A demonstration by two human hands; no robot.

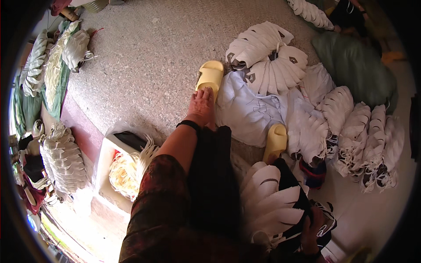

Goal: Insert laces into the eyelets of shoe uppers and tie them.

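My left hand point(202, 105) reaches down, fingers straight and lying over my foot at a yellow slipper point(211, 76). A black band circles that wrist. Nothing shows in its fingers. At the lower right, my right hand point(311, 225) is in shadow, its fingers curled against a bundle of white shoe uppers point(272, 199) with dark parts and white laces. Those uppers fan out beside my black trouser leg point(215, 175). The other yellow slipper point(276, 141) is on my right foot, just beyond the bundle.
Fanned white uppers point(280, 68) lie on a white sack point(250, 109). More bundles point(351, 140) line the right, below a dark green sack point(355, 65). At left stand a white box point(101, 164) holding pale laces point(125, 173) and another stack of uppers point(63, 160).
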